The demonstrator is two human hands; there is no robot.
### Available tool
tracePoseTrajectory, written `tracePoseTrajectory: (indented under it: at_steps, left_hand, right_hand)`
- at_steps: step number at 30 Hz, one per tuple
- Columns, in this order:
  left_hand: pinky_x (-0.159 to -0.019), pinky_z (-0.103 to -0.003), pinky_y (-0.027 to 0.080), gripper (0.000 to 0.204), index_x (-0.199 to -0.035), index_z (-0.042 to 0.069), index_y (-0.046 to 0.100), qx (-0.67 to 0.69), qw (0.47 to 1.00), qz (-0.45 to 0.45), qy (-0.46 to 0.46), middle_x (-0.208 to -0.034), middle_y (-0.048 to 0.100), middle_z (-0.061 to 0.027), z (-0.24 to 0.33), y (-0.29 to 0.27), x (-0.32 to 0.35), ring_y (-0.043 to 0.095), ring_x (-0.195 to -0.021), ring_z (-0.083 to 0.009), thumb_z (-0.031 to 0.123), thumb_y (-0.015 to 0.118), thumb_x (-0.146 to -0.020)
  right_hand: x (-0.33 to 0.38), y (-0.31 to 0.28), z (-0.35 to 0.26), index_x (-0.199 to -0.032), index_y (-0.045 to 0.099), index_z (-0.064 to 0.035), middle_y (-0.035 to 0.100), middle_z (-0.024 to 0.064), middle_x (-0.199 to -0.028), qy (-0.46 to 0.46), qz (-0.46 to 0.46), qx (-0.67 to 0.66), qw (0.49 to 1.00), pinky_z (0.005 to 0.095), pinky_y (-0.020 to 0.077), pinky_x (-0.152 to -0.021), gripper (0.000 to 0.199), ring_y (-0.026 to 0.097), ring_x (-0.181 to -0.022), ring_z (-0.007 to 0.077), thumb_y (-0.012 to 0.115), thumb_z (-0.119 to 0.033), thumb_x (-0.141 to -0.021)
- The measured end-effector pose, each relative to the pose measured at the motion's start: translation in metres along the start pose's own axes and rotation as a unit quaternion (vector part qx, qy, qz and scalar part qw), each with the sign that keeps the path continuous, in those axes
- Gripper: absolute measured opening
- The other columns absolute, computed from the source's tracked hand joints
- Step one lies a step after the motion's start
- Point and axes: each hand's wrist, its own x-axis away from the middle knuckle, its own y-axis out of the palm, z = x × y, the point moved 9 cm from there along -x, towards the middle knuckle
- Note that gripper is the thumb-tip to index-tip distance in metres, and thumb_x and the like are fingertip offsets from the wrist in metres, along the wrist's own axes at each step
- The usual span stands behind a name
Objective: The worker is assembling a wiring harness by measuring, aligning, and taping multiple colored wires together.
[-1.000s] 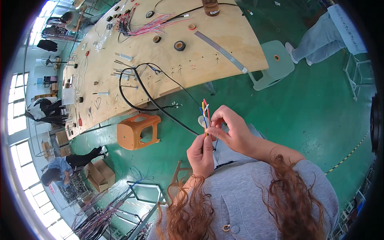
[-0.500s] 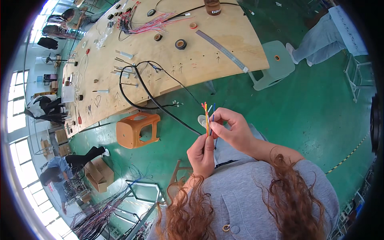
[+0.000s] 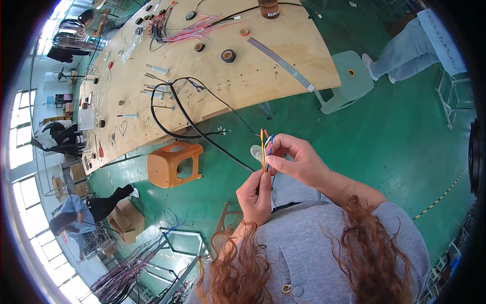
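Note:
My left hand [image 3: 254,198] is closed round the end of a thick black cable [image 3: 210,140], thumb up. Thin coloured wires [image 3: 263,152], among them yellow, red, white and blue, stand upright out of that grip. Beside them my right hand [image 3: 299,158] pinches some of the wires, blue, white and red ones, between thumb and fingers. The yellow wire stands a little to the left of the pinch. From my hands the cable runs up to the wooden table [image 3: 283,35], where it loops round metal pegs [image 3: 164,91] fixed in the top.
An orange stool [image 3: 169,166] stands below the table's near edge, and a green stool [image 3: 349,81] at its right end. On the tabletop lie a steel ruler [image 3: 281,65], tape rolls [image 3: 228,55] and a bundle of pink wires [image 3: 190,31]. Other people are around the room.
My right hand has shifted slightly, and the red and white wires now lie closer to the blue one at its fingertips. The yellow wire stands more apart. My left hand stays in place.

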Motion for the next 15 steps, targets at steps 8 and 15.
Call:
tracePoseTrajectory:
  at_steps: [8, 15]
  left_hand:
    - [-0.047, -0.019, 0.034, 0.015, -0.091, -0.001, 0.059, -0.008, 0.999, 0.03, 0.01, -0.058, 0.048, 0.0011, 0.003, 0.0, 0.0, 0.039, -0.052, -0.0037, 0.01, 0.05, -0.089]
    - [-0.046, -0.02, 0.035, 0.012, -0.09, -0.001, 0.059, -0.017, 1.0, 0.007, 0.014, -0.056, 0.047, 0.0017, 0.003, 0.001, 0.0, 0.041, -0.05, -0.0038, 0.008, 0.05, -0.088]
  right_hand:
    - [0.0, -0.001, 0.013, -0.086, 0.049, -0.0049, 0.052, -0.0008, -0.082, 0.048, 0.002, -0.066, 0.997, 0.0213, 0.043, -0.068, 0.007, 0.051, -0.075, 0.0052, 0.055, -0.007, -0.084]
    - [0.004, 0.002, 0.013, -0.087, 0.049, -0.0056, 0.051, -0.0015, -0.082, 0.032, 0.008, -0.089, 0.995, 0.0206, 0.043, -0.064, 0.008, 0.05, -0.074, 0.0043, 0.055, -0.009, -0.084]
